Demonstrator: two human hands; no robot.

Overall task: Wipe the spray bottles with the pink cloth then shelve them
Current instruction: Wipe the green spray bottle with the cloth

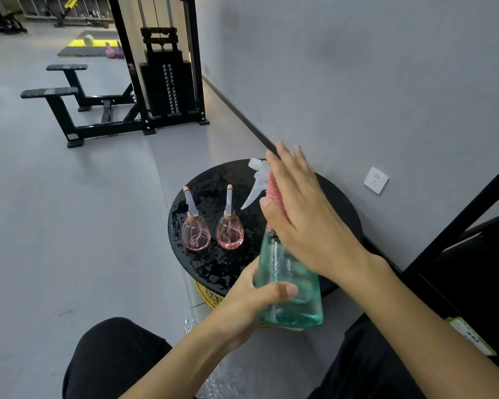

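Observation:
My left hand grips the lower body of a teal glass spray bottle, held tilted above the near edge of the round black table. My right hand holds the pink cloth against the bottle's neck, thumb on one side and fingers stretched over the white trigger head. Most of the cloth is hidden under the palm. Two small pink spray bottles stand upright side by side on the table's left half.
The tabletop is speckled with water drops and sits on a yellow base. A black shelf frame rises at the right, against the grey wall with a socket. A black weight machine stands behind. My knees are below.

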